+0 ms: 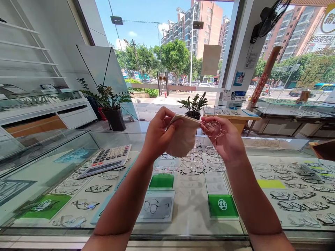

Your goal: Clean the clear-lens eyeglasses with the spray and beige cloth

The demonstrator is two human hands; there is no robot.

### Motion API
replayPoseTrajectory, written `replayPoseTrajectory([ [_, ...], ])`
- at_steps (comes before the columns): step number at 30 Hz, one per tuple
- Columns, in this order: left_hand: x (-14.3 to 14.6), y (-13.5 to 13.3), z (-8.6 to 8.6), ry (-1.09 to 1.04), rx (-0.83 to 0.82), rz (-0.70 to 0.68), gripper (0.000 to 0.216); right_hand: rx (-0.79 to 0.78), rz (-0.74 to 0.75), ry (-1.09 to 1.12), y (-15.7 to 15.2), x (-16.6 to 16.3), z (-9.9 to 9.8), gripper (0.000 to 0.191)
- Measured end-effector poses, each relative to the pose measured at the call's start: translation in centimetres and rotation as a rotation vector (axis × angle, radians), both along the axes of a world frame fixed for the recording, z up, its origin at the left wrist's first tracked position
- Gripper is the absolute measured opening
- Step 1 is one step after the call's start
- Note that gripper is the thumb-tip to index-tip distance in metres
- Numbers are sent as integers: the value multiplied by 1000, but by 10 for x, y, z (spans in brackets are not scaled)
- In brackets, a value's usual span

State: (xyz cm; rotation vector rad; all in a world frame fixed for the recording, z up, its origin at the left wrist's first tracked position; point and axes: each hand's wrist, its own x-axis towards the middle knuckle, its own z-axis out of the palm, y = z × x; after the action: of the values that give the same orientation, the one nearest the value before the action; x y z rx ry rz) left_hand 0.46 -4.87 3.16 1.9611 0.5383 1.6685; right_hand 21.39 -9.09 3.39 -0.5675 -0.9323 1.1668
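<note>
A pale beige cloth (182,139) hangs folded from my left hand (162,134), its fingers and thumb closed on the upper edge. My right hand (227,134) pinches a pair of thin-rimmed eyeglasses (212,129); one round lens faces me in front of the palm. At the cloth's right corner the cloth meets the eyeglasses, and part of the frame is hidden there. Both hands are raised above the glass display case (188,202), in which rows of eyeglasses (193,170) lie.
A large calculator (107,160) rests on the glass at left. Green cards (223,205) and a picture card of glasses (157,207) are inside the case. Beyond stand potted plants (115,104), a wooden table (242,122) and glass doors; a fan (269,19) hangs at upper right.
</note>
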Motion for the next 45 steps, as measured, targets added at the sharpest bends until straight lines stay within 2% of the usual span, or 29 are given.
replayPoseTrajectory([
  [4,2,-1,1,-39,-2,-3,20,8,42,24,0,1,1,14],
  [11,3,-2,1,-41,35,32,20,-78,161,50,1,2,0,13],
  [17,1,-1,0,2,15,33,23,-48,81,62,5,4,-3,12],
  [23,-11,-1,3,324,140,61,20,14,-13,-28,5,12,-1,16],
  [27,-17,-4,7,511,201,42,12,1,-17,-91,2,17,2,15],
  [31,-18,-7,9,594,192,11,16,4,13,-162,-1,22,5,13],
  [36,-14,-8,9,598,180,5,9,-5,46,-180,-1,21,5,17],
  [45,-2,-6,1,498,154,44,18,-62,62,-144,0,10,2,16],
])
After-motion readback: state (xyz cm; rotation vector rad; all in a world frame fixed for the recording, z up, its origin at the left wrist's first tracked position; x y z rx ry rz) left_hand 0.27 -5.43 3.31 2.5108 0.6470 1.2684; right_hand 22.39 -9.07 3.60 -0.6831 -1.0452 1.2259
